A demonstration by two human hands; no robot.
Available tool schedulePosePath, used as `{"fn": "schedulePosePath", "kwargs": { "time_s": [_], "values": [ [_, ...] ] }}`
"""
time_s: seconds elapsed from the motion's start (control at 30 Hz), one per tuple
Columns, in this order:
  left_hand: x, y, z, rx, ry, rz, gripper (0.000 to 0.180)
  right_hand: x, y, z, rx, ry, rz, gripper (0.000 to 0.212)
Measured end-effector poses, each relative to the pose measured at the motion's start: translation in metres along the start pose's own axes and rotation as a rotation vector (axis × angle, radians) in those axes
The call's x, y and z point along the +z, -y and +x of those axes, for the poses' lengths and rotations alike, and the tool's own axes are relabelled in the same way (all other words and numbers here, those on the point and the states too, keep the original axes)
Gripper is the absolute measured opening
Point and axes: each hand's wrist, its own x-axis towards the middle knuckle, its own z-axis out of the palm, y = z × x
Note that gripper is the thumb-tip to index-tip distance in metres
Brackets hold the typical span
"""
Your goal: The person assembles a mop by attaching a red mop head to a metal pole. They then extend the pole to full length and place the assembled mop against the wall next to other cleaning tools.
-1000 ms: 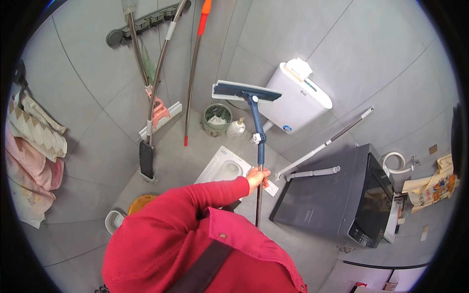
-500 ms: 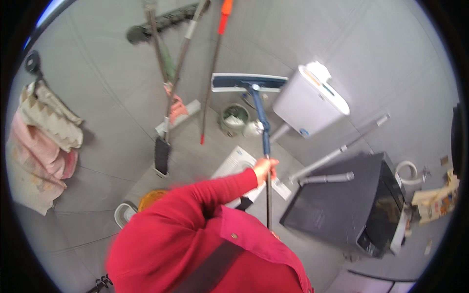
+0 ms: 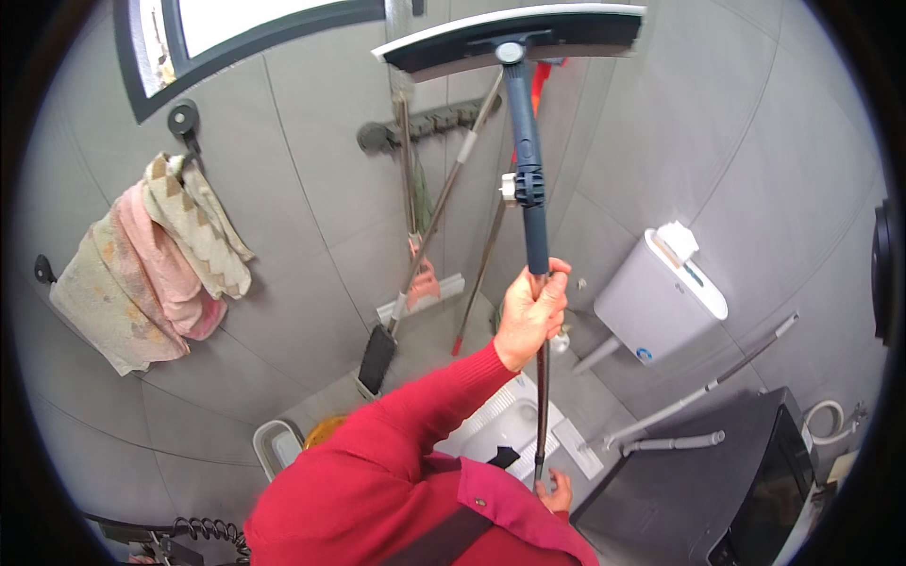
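A long-handled squeegee [image 3: 534,222] is held up in front of me, its wide dark blue head with a white edge at the top, near the window. My left hand [image 3: 534,316] is closed round the metal pole just below the blue joint. Lower down, my right hand [image 3: 557,492] has its fingers curled at the pole's lower part, partly hidden by my red jacket. The squeegee head stands in front of the grey tiled wall, overlapping the top of an orange-handled pole [image 3: 540,90].
Brooms [image 3: 377,358] lean in the corner under a dark wall rack [image 3: 429,123]. A white cistern [image 3: 661,292] hangs at right above a squat toilet [image 3: 505,424]. A dark cabinet [image 3: 698,481] with pale poles stands lower right. Towels [image 3: 156,269] hang left, below the window [image 3: 255,24].
The squeegee has risen toward the window, with my left hand moving up along with it. My view has tilted upward, bringing the window in, and my right hand now shows more.
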Motion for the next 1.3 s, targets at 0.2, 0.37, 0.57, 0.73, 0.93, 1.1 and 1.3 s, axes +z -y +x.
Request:
{"fn": "schedulePosePath", "kwargs": {
  "time_s": [0.2, 0.37, 0.57, 0.73, 0.93, 1.1, 1.3],
  "values": [
    [-0.016, -0.073, 0.022, 0.167, -0.142, 0.205, 0.02, 0.023, -0.107, -0.058, 0.579, 0.066, 0.441, 0.028],
    [-0.039, -0.126, 0.041, 0.355, -0.18, 0.347, 0.018, 0.027, -0.1, -0.056, 0.607, 0.084, 0.364, 0.025],
    [-0.076, -0.141, 0.064, 0.403, -0.185, 0.428, 0.018, 0.03, -0.093, -0.054, 0.603, 0.074, 0.378, 0.023],
    [-0.111, -0.139, 0.078, 0.405, -0.223, 0.477, 0.014, 0.03, -0.091, -0.05, 0.596, 0.076, 0.375, 0.021],
    [-0.13, -0.14, 0.084, 0.52, -0.282, 0.543, 0.011, 0.034, -0.093, -0.048, 0.617, 0.066, 0.374, 0.019],
    [-0.125, -0.175, 0.097, 0.65, -0.339, 0.704, 0.027, 0.031, -0.102, -0.061, 0.657, 0.031, 0.389, 0.018],
    [-0.107, -0.224, 0.132, 0.597, -0.1, 0.88, 0.029, 0.017, -0.125, -0.094, 0.508, -0.013, 0.51, 0.017]
  ]
}}
